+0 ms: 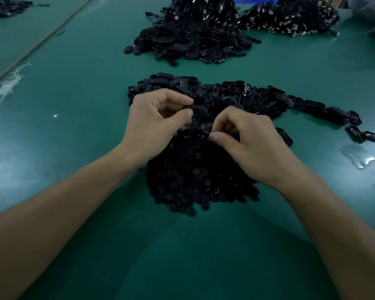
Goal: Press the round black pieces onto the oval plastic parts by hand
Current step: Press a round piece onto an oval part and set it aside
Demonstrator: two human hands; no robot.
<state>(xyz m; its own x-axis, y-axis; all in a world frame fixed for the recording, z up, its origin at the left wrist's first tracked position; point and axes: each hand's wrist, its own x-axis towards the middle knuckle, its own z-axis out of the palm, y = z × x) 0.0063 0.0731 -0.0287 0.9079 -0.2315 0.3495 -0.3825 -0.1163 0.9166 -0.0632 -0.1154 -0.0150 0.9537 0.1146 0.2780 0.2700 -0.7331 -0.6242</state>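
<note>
The left grip (158, 120) pinches one oval plastic part (197, 111) between thumb and curled fingers, holding it just above the heaps. The right grip (247, 146) is narrow, with thumb and forefinger closed on a small dark piece (205, 128) just below that oval. Whether the piece is round or oval cannot be told in the dim light. The two grips are close together but apart.

Under both wrists, near the middle of the green surface (74, 94), lies a heap of round black pieces (199, 178). Just beyond the fingers a loose pile of oval parts (236, 98) trails off toward the right edge. Farther back, toward the far edge, sits a taller mound of dark parts with cords (193, 37), with another mound showing metal plugs (290, 18) beside it on the right. A clear plastic scrap (355, 156) lies near the right edge.
</note>
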